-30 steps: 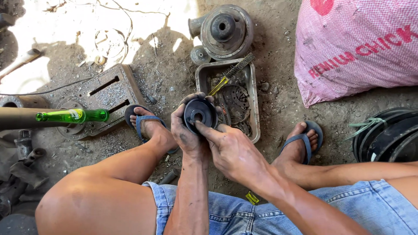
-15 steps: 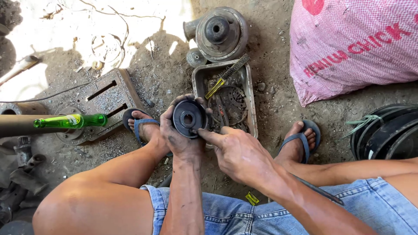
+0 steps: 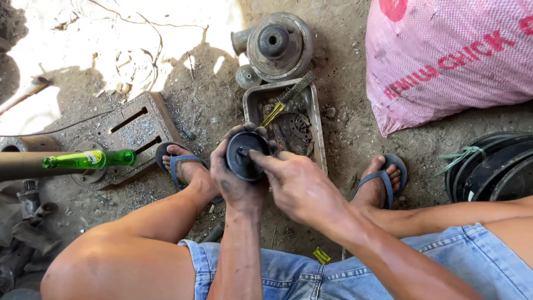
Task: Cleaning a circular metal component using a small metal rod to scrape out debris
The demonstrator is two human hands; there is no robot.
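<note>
Head view is showing a person squatting over bare dirt, the left hand [image 3: 236, 180] cupping a round black greasy disc-shaped part [image 3: 247, 155] from behind, fingers curling over its rim, so the part is sitting upright in front of the knees, just above a dented rectangular grey metal tray [image 3: 311, 119]. The right hand [image 3: 300, 186] is lying across from the right, its forefinger stretching out and pressing on the middle of the part's face, the other fingers loosely bent and holding nothing. Inside the tray a flat toothed metal ring [image 3: 294, 129] is lying, with a yellow-handled tool [image 3: 273, 114] and a coarse grey file [image 3: 298, 88] leaning over the rim. Beyond the tray a rusty round cast housing [image 3: 276, 44] is standing. A glossy green glass bottle [image 3: 91, 159] is lying on its side at the left, and a pink woven plastic sack [image 3: 444, 55] is slumping at the right.
</note>
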